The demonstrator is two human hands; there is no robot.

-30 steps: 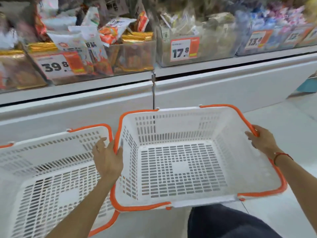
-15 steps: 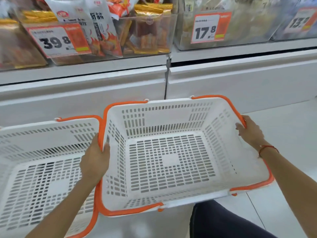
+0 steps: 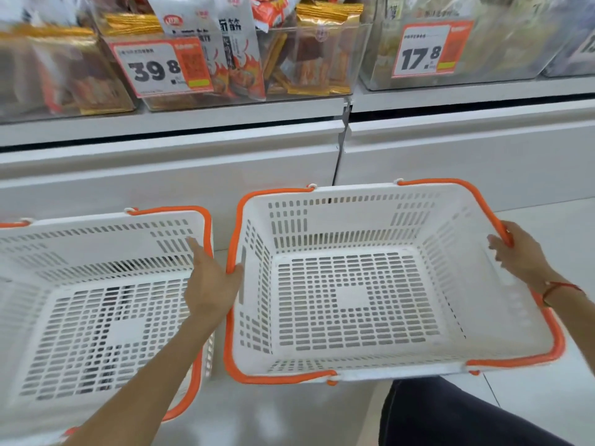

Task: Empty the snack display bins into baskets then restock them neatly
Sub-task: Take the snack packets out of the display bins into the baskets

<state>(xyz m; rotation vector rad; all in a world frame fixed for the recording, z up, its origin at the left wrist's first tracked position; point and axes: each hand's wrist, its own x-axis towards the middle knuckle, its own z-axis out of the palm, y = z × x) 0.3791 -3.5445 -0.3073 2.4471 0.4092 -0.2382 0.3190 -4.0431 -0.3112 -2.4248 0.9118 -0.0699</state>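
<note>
White perforated plastic, orange handles: two baskets side by side on pale glossy floor below the shelf. Right basket is gripped at both side edges. Left hand is on its left orange rim, thumb hooked over the handle, index finger straight and pointing into the gap toward the left basket. Right hand curls round the right orange handle; red cord on that wrist.

Edges: the two baskets' facing rims sit just beside each other, narrow gap, the left forearm crossing over the left basket's right wall. Far rim of the right basket is near the white shelf base, not clearly touching. Open floor to the right and in front. Dark trouser knee just under the near rim.

Both baskets hold nothing; slotted floors, solid square patch in the centre, rounded corners.

Snack bins above: clear rigid walls, blurred. Packets inside are glossy foil, gold-edged, some white with flame print. Price tags read 39.8 and 17.8.
</note>
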